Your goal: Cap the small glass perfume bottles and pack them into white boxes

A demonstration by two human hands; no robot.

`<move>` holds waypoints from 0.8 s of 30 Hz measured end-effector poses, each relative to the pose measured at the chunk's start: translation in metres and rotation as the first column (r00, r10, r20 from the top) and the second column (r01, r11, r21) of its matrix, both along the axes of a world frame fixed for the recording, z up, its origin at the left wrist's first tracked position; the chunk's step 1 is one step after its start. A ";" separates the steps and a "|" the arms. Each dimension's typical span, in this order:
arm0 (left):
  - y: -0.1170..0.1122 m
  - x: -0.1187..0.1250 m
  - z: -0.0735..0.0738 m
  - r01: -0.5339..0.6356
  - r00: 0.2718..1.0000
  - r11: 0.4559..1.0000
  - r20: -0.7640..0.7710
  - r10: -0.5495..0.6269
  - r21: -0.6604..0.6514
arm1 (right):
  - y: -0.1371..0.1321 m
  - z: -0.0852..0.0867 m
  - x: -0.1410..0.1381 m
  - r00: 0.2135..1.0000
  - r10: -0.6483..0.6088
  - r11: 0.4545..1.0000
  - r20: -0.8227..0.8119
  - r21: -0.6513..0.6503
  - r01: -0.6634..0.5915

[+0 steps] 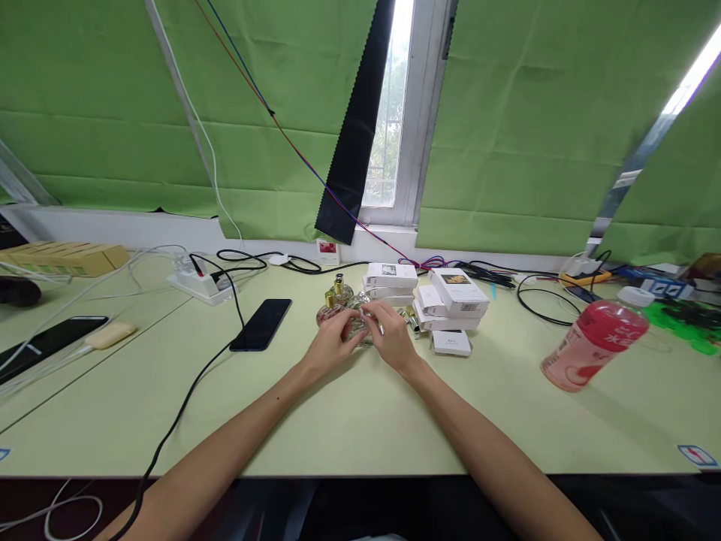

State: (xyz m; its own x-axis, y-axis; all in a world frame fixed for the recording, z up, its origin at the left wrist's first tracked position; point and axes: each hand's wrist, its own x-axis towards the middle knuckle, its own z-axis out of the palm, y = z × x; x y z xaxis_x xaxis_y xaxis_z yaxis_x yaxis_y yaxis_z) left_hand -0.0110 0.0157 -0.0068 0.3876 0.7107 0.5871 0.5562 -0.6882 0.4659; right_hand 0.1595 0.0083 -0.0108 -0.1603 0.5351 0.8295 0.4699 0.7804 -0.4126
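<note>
My left hand [333,342] and my right hand [393,338] meet near the middle of the table, fingers bent and pinched around a small clear glass bottle [359,324]. Fingers cover much of it, so its full shape is hidden. Just behind my left hand stand small glass perfume bottles with gold-coloured necks [339,285], close together. Another gold-necked bottle [413,319] lies partly hidden beyond my right hand. Stacked white cartons [391,276] sit behind my hands, and more white cartons [459,293] are piled to the right, with one flat box [451,343] in front.
A black phone [260,324] lies left of my hands, with a black cable running past it. Further left are a power strip [200,282] and another dark device [48,342]. A pink drink bottle [594,346] stands at right. Cables line the back edge below green curtains.
</note>
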 end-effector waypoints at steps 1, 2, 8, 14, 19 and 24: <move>0.000 0.000 0.000 -0.001 1.000 1.000 -0.001 0.001 0.002 | 0.000 0.000 0.000 1.000 -0.002 1.000 -0.004 -0.005 0.002; 0.001 0.000 -0.001 -0.001 1.000 1.000 -0.002 0.001 0.003 | 0.000 0.000 -0.001 1.000 -0.006 1.000 -0.011 -0.009 0.005; 0.002 0.000 -0.002 0.011 1.000 1.000 -0.010 -0.011 0.013 | 0.003 -0.002 -0.005 0.999 -0.028 1.000 -0.039 0.014 0.028; 0.000 0.000 0.000 0.002 1.000 1.000 -0.009 -0.002 -0.005 | 0.003 -0.002 -0.005 0.996 -0.059 0.998 -0.061 0.000 0.059; 0.000 0.000 0.000 0.000 1.000 1.000 -0.007 0.000 -0.008 | 0.002 -0.001 -0.003 0.996 -0.052 0.999 -0.067 0.004 0.052; 0.001 0.000 -0.001 0.009 1.000 1.000 -0.007 -0.009 -0.007 | 0.001 -0.001 -0.003 0.996 -0.060 0.998 -0.071 0.005 0.060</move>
